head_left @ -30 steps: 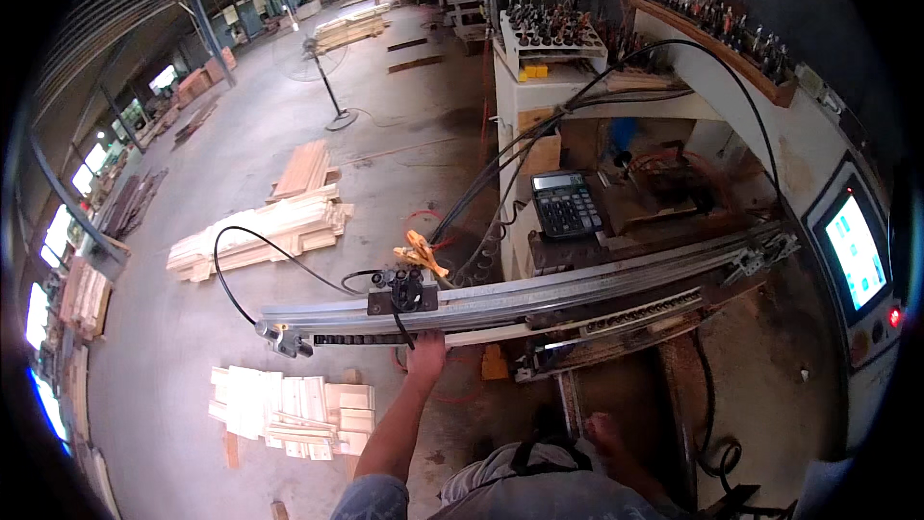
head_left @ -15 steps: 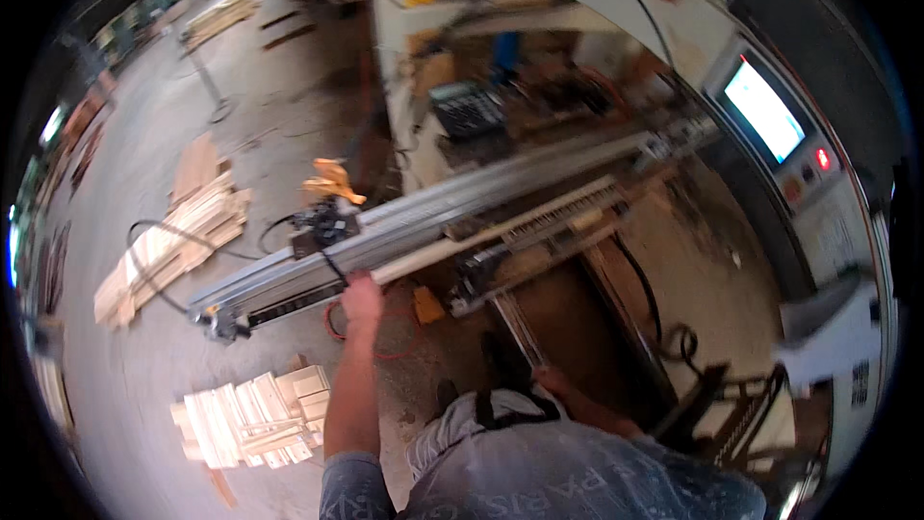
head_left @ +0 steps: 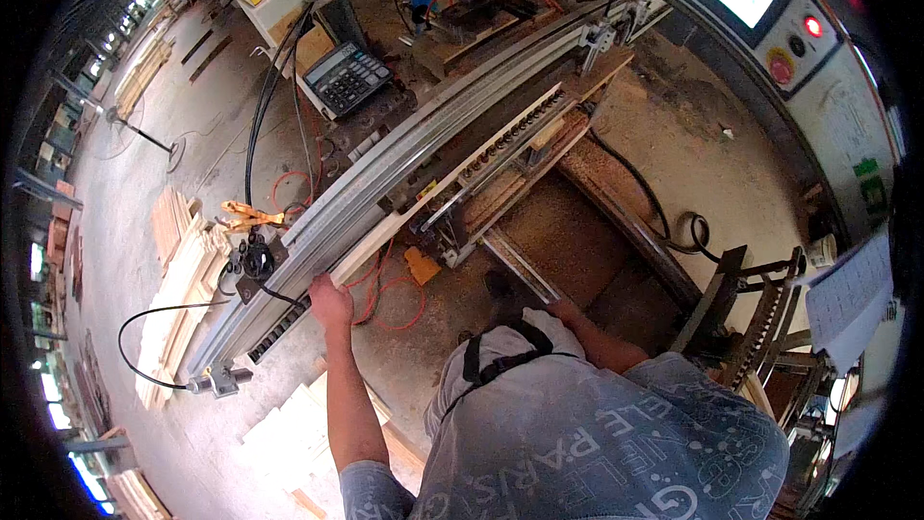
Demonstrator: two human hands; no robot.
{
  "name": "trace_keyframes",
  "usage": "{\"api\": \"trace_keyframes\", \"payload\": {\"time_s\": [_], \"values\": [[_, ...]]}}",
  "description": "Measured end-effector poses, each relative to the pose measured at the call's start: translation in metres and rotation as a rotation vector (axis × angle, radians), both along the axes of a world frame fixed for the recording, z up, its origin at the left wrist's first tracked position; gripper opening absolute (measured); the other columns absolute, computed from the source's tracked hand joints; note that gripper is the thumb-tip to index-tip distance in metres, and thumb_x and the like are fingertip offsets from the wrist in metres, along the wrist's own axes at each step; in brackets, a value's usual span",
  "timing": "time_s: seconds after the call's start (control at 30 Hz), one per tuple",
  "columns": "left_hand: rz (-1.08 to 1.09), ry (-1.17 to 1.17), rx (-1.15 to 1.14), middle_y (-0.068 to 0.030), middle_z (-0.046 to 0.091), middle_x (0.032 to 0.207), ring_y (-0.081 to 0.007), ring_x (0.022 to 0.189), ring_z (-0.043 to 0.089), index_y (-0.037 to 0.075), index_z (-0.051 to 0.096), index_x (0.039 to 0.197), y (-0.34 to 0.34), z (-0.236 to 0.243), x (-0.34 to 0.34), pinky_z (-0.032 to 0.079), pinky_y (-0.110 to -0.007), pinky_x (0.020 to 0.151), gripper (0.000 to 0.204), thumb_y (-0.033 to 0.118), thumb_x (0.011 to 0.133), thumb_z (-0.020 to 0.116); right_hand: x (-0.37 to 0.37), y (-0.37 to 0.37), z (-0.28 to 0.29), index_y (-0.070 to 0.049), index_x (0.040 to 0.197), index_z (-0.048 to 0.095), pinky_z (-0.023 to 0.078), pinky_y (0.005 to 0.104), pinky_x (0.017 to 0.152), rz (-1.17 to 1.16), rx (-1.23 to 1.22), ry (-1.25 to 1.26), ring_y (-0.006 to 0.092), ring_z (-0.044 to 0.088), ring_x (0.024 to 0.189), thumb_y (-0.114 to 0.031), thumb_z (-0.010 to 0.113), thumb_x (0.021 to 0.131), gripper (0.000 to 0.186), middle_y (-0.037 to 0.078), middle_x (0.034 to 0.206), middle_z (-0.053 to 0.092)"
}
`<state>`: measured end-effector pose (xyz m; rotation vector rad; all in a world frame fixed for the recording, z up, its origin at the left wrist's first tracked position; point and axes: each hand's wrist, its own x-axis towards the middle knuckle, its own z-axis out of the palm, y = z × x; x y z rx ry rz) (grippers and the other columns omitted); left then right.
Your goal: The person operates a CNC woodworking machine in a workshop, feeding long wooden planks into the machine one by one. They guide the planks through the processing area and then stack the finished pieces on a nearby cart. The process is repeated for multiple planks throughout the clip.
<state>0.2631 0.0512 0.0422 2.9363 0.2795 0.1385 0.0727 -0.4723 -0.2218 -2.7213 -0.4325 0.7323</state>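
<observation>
My left hand (head_left: 330,304) is closed on the near end of a pale wooden strip (head_left: 368,245), beside a long aluminium rail (head_left: 375,166) that slants up to the right. A black fitting with knobs (head_left: 256,260) and a cable sits on the rail near that hand, with an orange hand clamp (head_left: 248,212) just above. My right hand (head_left: 565,316) is low, at the lower end of a narrow metal guide bar (head_left: 515,263); shadow and my shirt hide its fingers. A calculator (head_left: 345,80) lies beyond the rail.
A control panel (head_left: 787,48) with a lit screen is at upper right, papers (head_left: 845,299) hanging below it. Red hoses (head_left: 395,313) and a black cable (head_left: 630,178) lie beneath the machine. Boards (head_left: 183,299) are stacked on the floor at left, near a standing fan (head_left: 142,135).
My view has swung right and down, bringing more of the machine and my shirt into the picture. My left hand stays at the strip beside the rail, and my right stays low.
</observation>
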Motion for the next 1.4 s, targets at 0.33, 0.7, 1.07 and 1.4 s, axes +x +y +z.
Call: {"api": "trace_keyframes", "payload": {"time_s": [0.33, 0.7, 1.07, 1.4], "values": [[0.070, -0.010, -0.194, -0.0161, 0.062, 0.115, -0.0330, 0.111, 0.055, 0.004, 0.061, 0.113, 0.031, -0.042, 0.010, 0.048, -0.043, 0.092, 0.040, 0.011, 0.075, 0.069, 0.239, -0.002, 0.115, -0.002, 0.100, 0.054, 0.046, 0.0393, 0.070, -1.337, 1.345, 0.242, 0.0235, 0.061, 0.083, -0.022, 0.053, 0.099, 0.020, 0.009, 0.093, 0.060], [0.852, -0.189, -1.509, -0.0111, 0.058, 0.109, -0.0248, 0.099, 0.059, 0.007, 0.050, 0.122, 0.021, -0.041, -0.011, 0.055, -0.041, 0.087, 0.051, 0.037, 0.088, 0.073, 0.361, 0.049, 0.254, -0.011, 0.157, 0.003, 0.029, 0.0495, 0.118, -1.146, 1.622, 0.272, 0.0291, 0.017, 0.148, -0.016, 0.055, 0.098, 0.078, 0.009, 0.162, 0.013], [0.790, -0.319, -1.808, -0.0158, 0.063, 0.106, -0.0270, 0.095, 0.067, -0.002, 0.051, 0.118, 0.000, -0.057, 0.005, 0.059, -0.039, 0.090, 0.037, 0.024, 0.096, 0.063, 0.369, 0.100, 0.249, -0.011, 0.156, -0.009, 0.022, 0.0367, 0.120, -1.154, 1.508, 0.096, 0.0252, 0.001, 0.150, 0.012, 0.040, 0.090, 0.085, 0.012, 0.163, -0.005], [0.853, -0.312, -1.893, -0.0168, 0.062, 0.121, -0.0296, 0.111, 0.063, -0.004, 0.056, 0.119, 0.002, -0.058, 0.008, 0.055, -0.039, 0.098, 0.044, 0.031, 0.094, 0.066, 0.366, 0.086, 0.184, -0.011, 0.157, -0.002, 0.027, 0.0401, 0.116, -1.009, 1.722, 0.058, 0.0255, 0.004, 0.150, -0.005, 0.060, 0.092, 0.090, 0.011, 0.163, -0.002]]}}
